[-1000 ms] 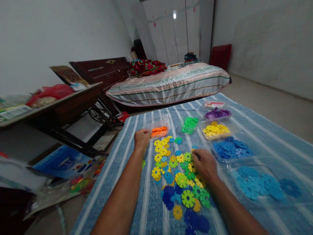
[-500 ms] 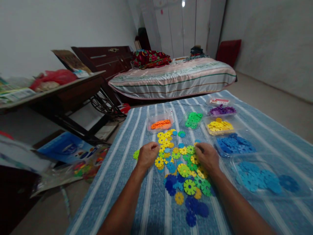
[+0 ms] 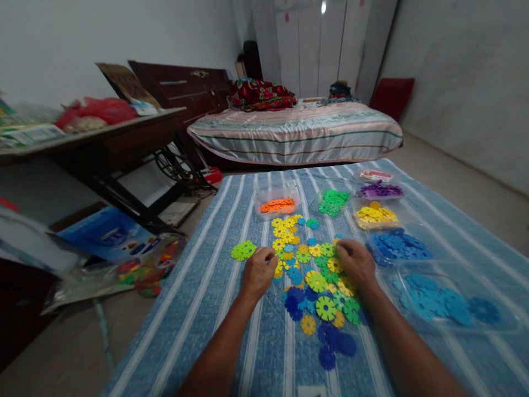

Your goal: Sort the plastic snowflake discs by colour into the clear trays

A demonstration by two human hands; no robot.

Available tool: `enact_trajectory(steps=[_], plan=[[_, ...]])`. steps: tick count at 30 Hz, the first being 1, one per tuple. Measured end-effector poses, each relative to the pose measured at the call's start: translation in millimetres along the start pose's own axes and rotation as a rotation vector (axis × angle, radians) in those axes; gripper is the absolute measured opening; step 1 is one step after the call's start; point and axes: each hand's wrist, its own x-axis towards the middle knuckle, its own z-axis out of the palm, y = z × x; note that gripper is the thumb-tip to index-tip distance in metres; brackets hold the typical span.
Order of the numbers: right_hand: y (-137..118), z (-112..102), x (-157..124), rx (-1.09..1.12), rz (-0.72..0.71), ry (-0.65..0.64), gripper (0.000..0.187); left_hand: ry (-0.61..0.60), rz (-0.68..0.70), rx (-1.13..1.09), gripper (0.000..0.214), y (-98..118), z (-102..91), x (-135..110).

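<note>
Loose notched plastic discs lie in a mixed pile between my hands, among them a lime disc [image 3: 325, 308], a yellow disc [image 3: 308, 325] and dark blue discs [image 3: 328, 337]. My left hand [image 3: 258, 271] is closed at the pile's left edge, its fingertips beside yellow discs; whatever they pinch is hidden. Just beyond that hand sits a small group of lime green discs [image 3: 243, 251], apart from the pile. At the right edge my right hand [image 3: 357, 266] is curled with thumb and fingers together over green and yellow discs. I cannot make out what is in it.
Clear plastic boxes hold sorted discs: orange [image 3: 278, 206], green [image 3: 333, 202], purple [image 3: 381, 190], yellow [image 3: 376, 215], blue [image 3: 399, 244] and light blue [image 3: 433, 298]. A striped blue cloth [image 3: 198, 309] covers the table. Behind stands a bed [image 3: 297, 132]; a desk [image 3: 95, 132] is at left.
My left hand has drawn slightly back toward me, showing more of the lime green discs at left. My right hand stays at the pile's right edge. The whole view has shifted a little.
</note>
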Motion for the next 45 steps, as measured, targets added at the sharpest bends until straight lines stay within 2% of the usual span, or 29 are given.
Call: enact_trajectory(steps=[9, 17, 24, 30, 33, 38, 45], plan=[[-4, -3, 2, 0.027, 0.043, 0.025, 0.039, 0.012, 0.06, -0.072, 0.01, -8, 6.8, -4], [0, -3, 5, 0.004, -0.001, 0.023, 0.042, -0.007, 0.068, -0.064, 0.009, -8, 6.5, -2], [-2, -6, 7, 0.043, -0.013, -0.029, 0.036, -0.011, 0.078, -0.065, 0.014, -6, 5.5, -2], [0, -17, 0, 0.129, -0.019, -0.142, 0.039, 0.0, 0.059, -0.04, 0.016, -11, 8.9, 0], [-1, -25, -12, 0.046, -0.062, -0.132, 0.039, 0.01, 0.061, -0.051, 0.017, -12, 9.3, 0], [-2, -34, -28, -0.124, -0.225, -0.146, 0.026, 0.027, 0.06, -0.077, 0.017, -9, 7.5, 0], [7, -32, -34, -0.233, -0.278, -0.062, 0.024, 0.058, 0.061, -0.14, 0.018, -10, 7.1, 1]])
